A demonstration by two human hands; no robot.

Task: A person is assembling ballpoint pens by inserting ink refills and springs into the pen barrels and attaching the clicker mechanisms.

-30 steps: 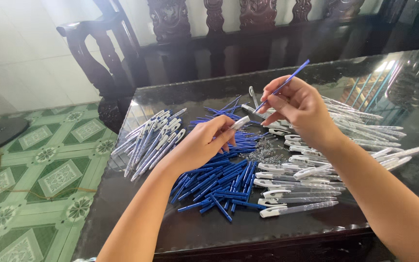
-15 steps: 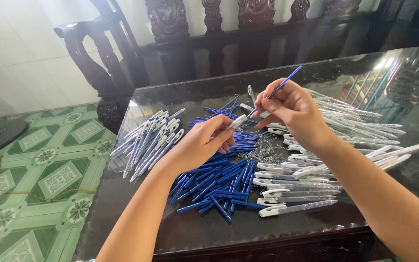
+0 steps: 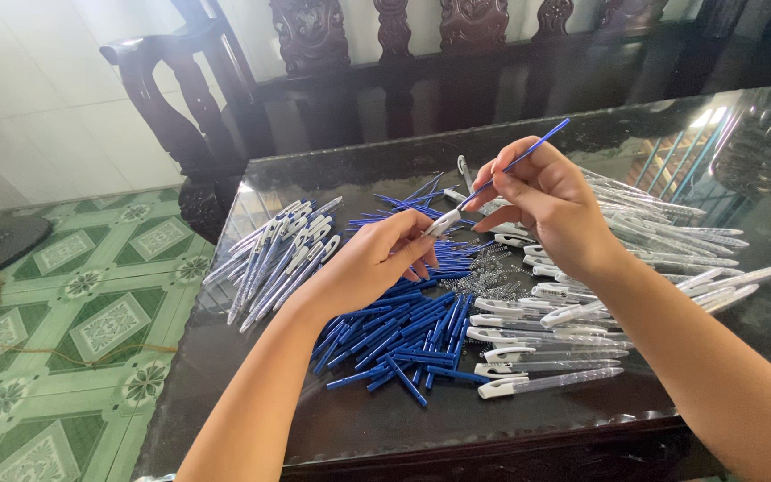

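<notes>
My left hand pinches a white pen barrel by its end, above the middle of a dark glass-topped table. My right hand holds a thin blue refill, its lower end meeting the barrel's opening. Beneath both hands lies a heap of loose blue refills. A small pile of metal springs sits just under my right hand.
Finished white-and-blue pens are piled at the left of the table. Empty clear barrels with white clips spread across the right side. Dark carved wooden chairs stand behind the table. Green patterned floor tiles lie to the left.
Both hands have stayed close together over the refill heap. The blue refill has tilted a little and its lower end has come to the barrel in my left hand.
</notes>
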